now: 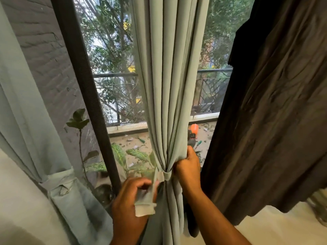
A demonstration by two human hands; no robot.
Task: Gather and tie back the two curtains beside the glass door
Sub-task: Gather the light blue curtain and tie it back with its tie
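The middle curtain [169, 85] hangs in front of the glass door [113, 68], cinched low by a tie-back band [163, 175]. The left hand [131, 197] has its fingers curled around the band's loose end; the right hand [187, 167] pinches the bunched folds just right of the band. The cloth looks soft, light and likely to slip, so it is best held at the gathered waist. At far left, a second curtain [26, 121] already looks tied. The band's fastening is hidden behind the folds; a dark cloth [274, 121] hangs at right.
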